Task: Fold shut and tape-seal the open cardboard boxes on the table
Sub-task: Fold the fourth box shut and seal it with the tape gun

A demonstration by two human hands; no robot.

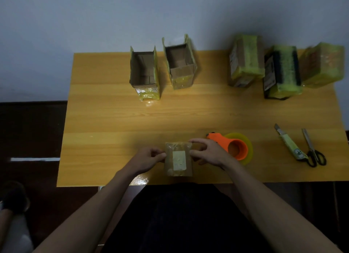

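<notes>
- We have a small box [178, 159] at the near edge of the table [113, 116], top closed, a pale label on it.
- Our left hand [149, 159] pinches the box's left side with curled fingers; our right hand [208, 152] grips the right side, forefinger stretched over the far corner.
- We cannot tell whether tape already runs across this top; the surface looks glossy, but the light is dim.
- Risk: if we let go to reach the tape dispenser [233, 147], just beside our right hand, the flaps may spring up, since nothing else holds them down.
- Risk: the box sits close to the table's edge, so a push while taping could slide it off towards our lap.
- Risk: the dispenser touches or nearly touches our right wrist; a careless reach could knock it away.
- Two open boxes wait at the far side: the left open box [144, 73] and the right open box [180, 64], both with flaps upright. We see only bare cardboard inside; they look empty, though the depths are shadowed.
- Three sealed boxes [246, 60] stand far right, wrapped in yellow-green tape; their contents are hidden.
- A knife [289, 145] and scissors [312, 149] lie near right, well apart from our hands; the knife's blade tip seems exposed, so a blind reach there could cut us.
</notes>
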